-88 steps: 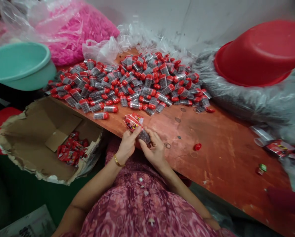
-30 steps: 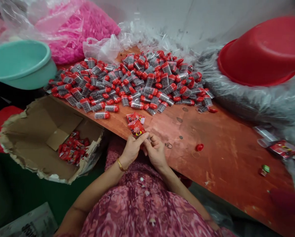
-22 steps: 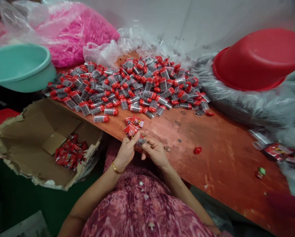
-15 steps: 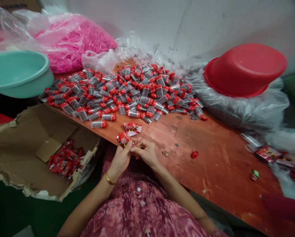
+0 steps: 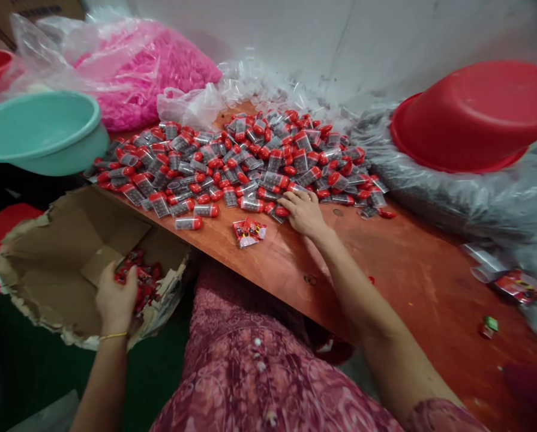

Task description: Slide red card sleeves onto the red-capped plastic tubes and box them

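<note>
1. Hands are well apart: the left hand (image 5: pixel 117 294) hangs over the cardboard box (image 5: pixel 43 258), and the right hand (image 5: pixel 304 213) is at the near edge of the heap of red-capped tubes (image 5: pixel 239 159).
2. Thumb and fingers of the left hand are spread with a gap between them, close above the red packets (image 5: pixel 150 279) inside the box; a thin gold bracelet (image 5: pixel 114 336) circles that wrist.
3. Fingers of the right hand curl down onto tubes at the near right part of the heap; whether they grip one, I cannot tell.
4. The heap covers the far left and middle of the tabletop (image 5: pixel 398 276), the clear tubes showing dark contents; one tube (image 5: pixel 185 223) lies at the near left edge.
5. Between the two hands, just nearer than the heap, a red packet bundle (image 5: pixel 249 232) lies on the tabletop; how many packets overlap there is unclear.
6. Far left are a teal basin (image 5: pixel 86 150) and a clear bag of pink pieces (image 5: pixel 146 72).
7. Far right, an upturned red tub (image 5: pixel 479 114) rests on a plastic bag with dark contents (image 5: pixel 452 198).
8. Near right lies a small green object (image 5: pixel 490 324); beyond it are an uncapped clear tube (image 5: pixel 486 264) and more red packets (image 5: pixel 520 285).
</note>
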The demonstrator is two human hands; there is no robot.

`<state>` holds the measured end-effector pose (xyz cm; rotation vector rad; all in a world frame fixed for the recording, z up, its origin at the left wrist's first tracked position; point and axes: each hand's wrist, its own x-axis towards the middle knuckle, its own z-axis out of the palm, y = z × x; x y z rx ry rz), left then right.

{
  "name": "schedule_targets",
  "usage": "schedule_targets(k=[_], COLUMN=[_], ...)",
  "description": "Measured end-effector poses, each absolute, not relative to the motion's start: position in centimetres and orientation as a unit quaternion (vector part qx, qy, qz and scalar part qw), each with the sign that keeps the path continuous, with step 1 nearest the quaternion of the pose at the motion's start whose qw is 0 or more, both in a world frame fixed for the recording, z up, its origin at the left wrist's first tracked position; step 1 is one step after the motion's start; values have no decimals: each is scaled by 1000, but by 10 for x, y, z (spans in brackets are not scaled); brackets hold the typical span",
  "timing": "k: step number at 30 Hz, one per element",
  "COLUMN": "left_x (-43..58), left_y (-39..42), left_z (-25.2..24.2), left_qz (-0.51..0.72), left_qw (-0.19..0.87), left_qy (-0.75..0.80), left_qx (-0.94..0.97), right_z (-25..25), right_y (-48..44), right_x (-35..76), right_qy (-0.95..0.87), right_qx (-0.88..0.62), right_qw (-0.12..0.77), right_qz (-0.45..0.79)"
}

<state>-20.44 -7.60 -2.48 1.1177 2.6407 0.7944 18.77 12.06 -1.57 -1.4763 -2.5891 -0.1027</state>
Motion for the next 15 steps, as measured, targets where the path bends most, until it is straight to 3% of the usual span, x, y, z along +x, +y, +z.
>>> schedule_targets(k=[3,6,11,15], left_x=[-138,-72,-23,-28], left_y=[-36,6,46,53], left_z=[-15,-7,-10,-19], left_qz=[345,315,238,274], left_qw=[105,113,135,197], left_qy=[758,691,688,680], left_qx=[544,641,672,651], right_z=[-20,-27,-35,-29], right_y=[91,59,25,18], right_x=[189,192,195,197], right_qy=[-857,-836,-827,-824], right_qx=[-504,-534,-552,-559], right_qw=[76,72,53,62], right_qz=[-78,-102,-94,-72])
